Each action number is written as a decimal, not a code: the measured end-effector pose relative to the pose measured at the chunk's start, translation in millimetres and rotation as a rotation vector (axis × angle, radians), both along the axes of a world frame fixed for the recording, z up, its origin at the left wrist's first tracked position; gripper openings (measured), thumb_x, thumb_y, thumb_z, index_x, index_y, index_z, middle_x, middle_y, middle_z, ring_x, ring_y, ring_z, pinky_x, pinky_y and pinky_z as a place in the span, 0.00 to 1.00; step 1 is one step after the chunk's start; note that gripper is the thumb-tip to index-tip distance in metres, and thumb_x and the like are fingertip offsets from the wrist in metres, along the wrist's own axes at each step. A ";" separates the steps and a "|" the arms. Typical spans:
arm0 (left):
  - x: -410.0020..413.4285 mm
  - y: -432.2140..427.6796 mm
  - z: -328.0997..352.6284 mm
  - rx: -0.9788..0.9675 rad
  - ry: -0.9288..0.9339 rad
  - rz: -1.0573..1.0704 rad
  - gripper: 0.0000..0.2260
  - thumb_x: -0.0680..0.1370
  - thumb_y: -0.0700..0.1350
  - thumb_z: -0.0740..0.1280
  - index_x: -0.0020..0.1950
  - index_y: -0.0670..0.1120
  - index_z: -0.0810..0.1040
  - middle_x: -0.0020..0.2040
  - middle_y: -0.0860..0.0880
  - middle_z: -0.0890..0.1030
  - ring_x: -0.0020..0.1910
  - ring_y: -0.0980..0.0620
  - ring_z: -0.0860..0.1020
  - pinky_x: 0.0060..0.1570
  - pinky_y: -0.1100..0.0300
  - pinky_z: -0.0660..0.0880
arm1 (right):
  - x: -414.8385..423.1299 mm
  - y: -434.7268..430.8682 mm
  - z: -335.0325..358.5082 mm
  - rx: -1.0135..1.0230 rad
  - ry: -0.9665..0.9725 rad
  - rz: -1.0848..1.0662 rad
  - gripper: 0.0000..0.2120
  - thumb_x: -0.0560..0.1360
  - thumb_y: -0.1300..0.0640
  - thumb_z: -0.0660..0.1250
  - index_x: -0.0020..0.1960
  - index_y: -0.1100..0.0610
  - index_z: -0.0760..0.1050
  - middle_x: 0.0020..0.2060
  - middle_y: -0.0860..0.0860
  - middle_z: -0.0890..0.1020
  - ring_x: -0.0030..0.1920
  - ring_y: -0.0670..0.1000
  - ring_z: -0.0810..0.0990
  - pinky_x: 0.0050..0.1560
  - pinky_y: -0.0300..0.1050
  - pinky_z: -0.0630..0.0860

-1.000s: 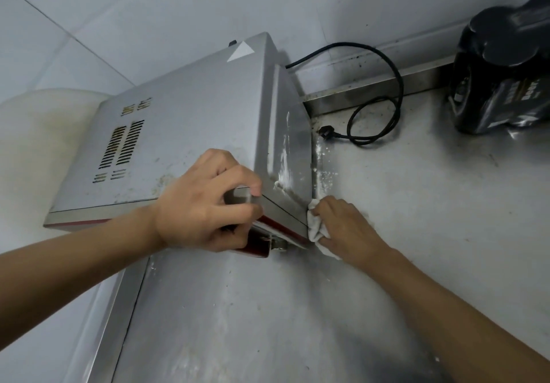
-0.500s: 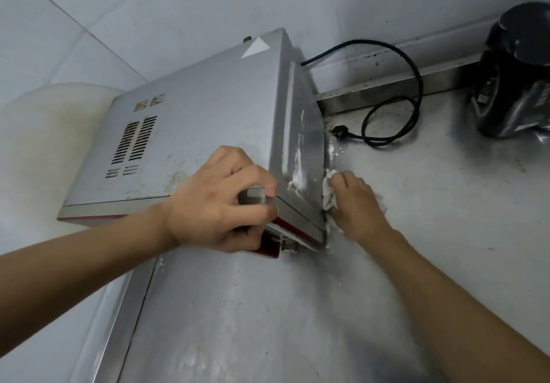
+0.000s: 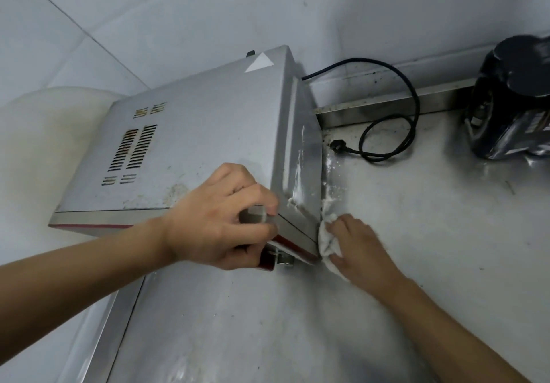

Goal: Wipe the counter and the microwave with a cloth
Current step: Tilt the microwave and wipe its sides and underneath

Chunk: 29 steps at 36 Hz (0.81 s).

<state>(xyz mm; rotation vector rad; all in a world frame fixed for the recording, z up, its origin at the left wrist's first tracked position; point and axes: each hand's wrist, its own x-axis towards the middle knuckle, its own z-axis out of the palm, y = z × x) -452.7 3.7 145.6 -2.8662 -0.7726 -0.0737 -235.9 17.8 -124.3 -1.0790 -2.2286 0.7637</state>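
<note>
down by the microwave [image 3: 193, 144], which looks heavy, the left hand [image 3: 214, 228] grips its corner and the right hand [image 3: 363, 248] squeezes the soft cloth [image 3: 327, 245].

Single head view, wide-angle, looking down, close over counter [image 3: 431, 248].

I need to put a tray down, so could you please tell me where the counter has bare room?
Bare counter lies in front of the microwave toward the near edge, and right of the right hand, short of the black appliance. Crowded: the microwave's side, where that hand holds the cloth, and the power cord behind.
</note>
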 end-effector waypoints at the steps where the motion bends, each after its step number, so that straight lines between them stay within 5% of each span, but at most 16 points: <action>1: 0.2 0.1 0.0 -0.001 -0.001 0.002 0.05 0.74 0.44 0.69 0.41 0.47 0.84 0.55 0.48 0.74 0.40 0.41 0.77 0.47 0.44 0.73 | -4.5 13.1 1.2 -0.034 -0.023 -0.049 0.22 0.67 0.58 0.77 0.58 0.57 0.74 0.50 0.56 0.77 0.43 0.58 0.78 0.43 0.52 0.76; 12: -1.4 1.0 -0.4 -0.019 -0.005 -0.010 0.03 0.74 0.44 0.70 0.44 0.47 0.83 0.55 0.48 0.74 0.41 0.41 0.78 0.46 0.43 0.73 | -26.0 85.2 11.9 -0.096 -0.045 -0.220 0.23 0.70 0.59 0.77 0.62 0.59 0.73 0.56 0.58 0.75 0.51 0.62 0.76 0.52 0.57 0.75; 18: -1.6 1.3 -0.5 -0.019 -0.009 -0.008 0.04 0.73 0.43 0.71 0.43 0.47 0.85 0.55 0.48 0.74 0.42 0.43 0.77 0.46 0.44 0.73 | 14.7 37.8 16.2 -0.071 -0.052 -0.021 0.22 0.70 0.50 0.75 0.59 0.54 0.73 0.50 0.52 0.75 0.45 0.56 0.77 0.47 0.54 0.75; 22: -2.9 1.2 -1.0 -0.017 -0.015 -0.011 0.03 0.72 0.44 0.72 0.43 0.47 0.85 0.54 0.48 0.75 0.43 0.43 0.77 0.47 0.44 0.73 | 31.9 22.6 28.6 -0.038 -0.174 -0.160 0.25 0.73 0.43 0.68 0.67 0.48 0.71 0.51 0.50 0.78 0.47 0.55 0.76 0.49 0.55 0.74; 25: -2.9 1.3 -1.8 -0.030 -0.028 -0.013 0.03 0.72 0.43 0.72 0.43 0.47 0.85 0.54 0.49 0.75 0.43 0.44 0.76 0.49 0.46 0.73 | 28.9 28.6 53.6 -0.315 0.044 -0.353 0.27 0.79 0.43 0.69 0.75 0.38 0.63 0.56 0.50 0.71 0.52 0.52 0.73 0.54 0.50 0.75; 27: -2.7 1.5 -1.5 -0.029 -0.033 -0.011 0.03 0.72 0.43 0.72 0.43 0.47 0.85 0.54 0.49 0.75 0.43 0.44 0.76 0.49 0.46 0.73 | 30.2 40.1 67.4 -0.510 0.162 -0.485 0.26 0.79 0.37 0.67 0.73 0.41 0.63 0.61 0.53 0.66 0.54 0.56 0.76 0.56 0.51 0.76; 29: -2.4 1.9 -0.7 -0.027 -0.032 -0.009 0.03 0.72 0.43 0.72 0.43 0.47 0.85 0.54 0.49 0.75 0.43 0.44 0.76 0.48 0.45 0.73 | 37.0 47.9 75.0 -0.641 0.076 -0.531 0.30 0.78 0.30 0.60 0.73 0.47 0.63 0.65 0.57 0.64 0.57 0.63 0.77 0.55 0.52 0.74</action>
